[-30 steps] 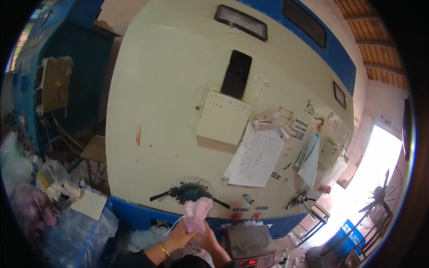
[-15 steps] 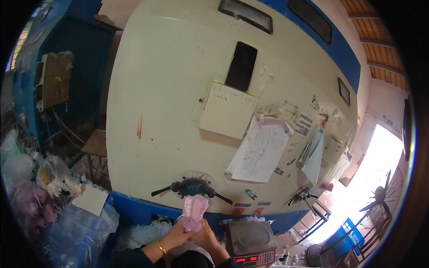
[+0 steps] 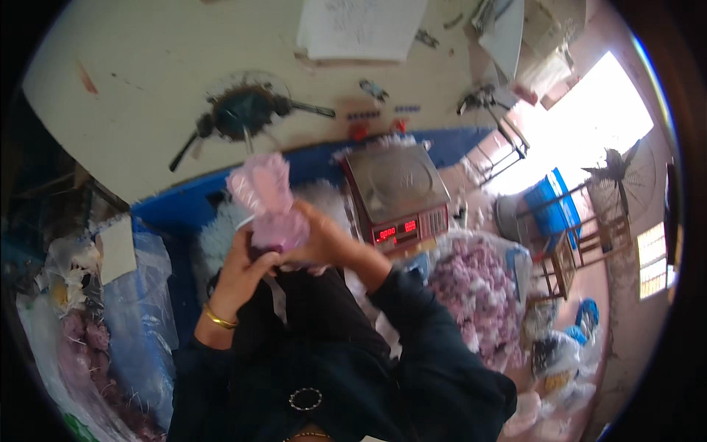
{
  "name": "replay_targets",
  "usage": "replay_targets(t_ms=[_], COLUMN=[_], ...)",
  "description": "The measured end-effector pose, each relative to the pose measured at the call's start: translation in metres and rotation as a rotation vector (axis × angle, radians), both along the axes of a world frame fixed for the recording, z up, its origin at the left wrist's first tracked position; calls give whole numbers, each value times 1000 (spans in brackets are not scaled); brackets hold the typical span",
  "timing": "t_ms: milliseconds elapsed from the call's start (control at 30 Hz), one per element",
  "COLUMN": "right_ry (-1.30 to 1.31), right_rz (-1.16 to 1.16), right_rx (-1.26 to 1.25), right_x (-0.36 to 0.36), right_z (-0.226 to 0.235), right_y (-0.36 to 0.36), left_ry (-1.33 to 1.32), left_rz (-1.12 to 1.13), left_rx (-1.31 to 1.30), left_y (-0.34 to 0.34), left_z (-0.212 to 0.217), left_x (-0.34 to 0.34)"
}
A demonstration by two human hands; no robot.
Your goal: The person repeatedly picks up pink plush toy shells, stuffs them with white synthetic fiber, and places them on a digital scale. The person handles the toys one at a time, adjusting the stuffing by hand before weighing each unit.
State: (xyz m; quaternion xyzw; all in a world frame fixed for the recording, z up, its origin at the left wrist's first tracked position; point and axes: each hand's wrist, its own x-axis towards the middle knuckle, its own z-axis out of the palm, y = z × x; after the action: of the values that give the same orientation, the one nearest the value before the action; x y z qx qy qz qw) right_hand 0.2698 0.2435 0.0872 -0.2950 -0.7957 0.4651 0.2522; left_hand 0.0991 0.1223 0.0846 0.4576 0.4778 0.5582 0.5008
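Note:
A pink plush toy (image 3: pixel 259 191) with two long rabbit-like ears is held between my hands, ears pointing away from me. My left hand (image 3: pixel 239 269) is closed round its lower left side, thumb across the bottom. Fingers of my right hand (image 3: pixel 317 236) wrap its right side. Just beyond the ears, a thin metal spout (image 3: pixel 248 138) sticks out of a dark round fitting (image 3: pixel 241 114) with two black handles; I cannot tell whether spout and plush touch. The toy's underside is hidden by my fingers.
A cream machine panel (image 3: pixel 169 51) stands ahead above a blue trough edge (image 3: pixel 166 206) with white fluff. Right of my hands sits a red scale (image 3: pixel 394 180); nearer is a bag of pinkish plush pieces (image 3: pixel 479 295). Clear plastic bags (image 3: pixel 140 317) lie left, a fan (image 3: pixel 618 177) far right.
The view has tipped downward, bringing my lap and the bag of plush pieces into sight. My hands still hold the pink plush toy, which now appears larger and higher in the picture.

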Motion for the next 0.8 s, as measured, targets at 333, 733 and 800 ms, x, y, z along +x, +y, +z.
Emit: replay_targets(t_ms=[333,733,800], right_ry=[-434,-483,-502], right_rz=[-510,-1194,-1044], right_rx=[-361,-239,-328], right_x=[182,271,244], right_z=[-45,-66,-75], right_y=[183,233,238], left_ry=[48,-15,-20], left_rz=[158,382,384], left_rx=[-325,-474,-453], left_y=[-50,-80,-74], left_z=[-54,-72,-69], left_x=[-43,-68,-62])
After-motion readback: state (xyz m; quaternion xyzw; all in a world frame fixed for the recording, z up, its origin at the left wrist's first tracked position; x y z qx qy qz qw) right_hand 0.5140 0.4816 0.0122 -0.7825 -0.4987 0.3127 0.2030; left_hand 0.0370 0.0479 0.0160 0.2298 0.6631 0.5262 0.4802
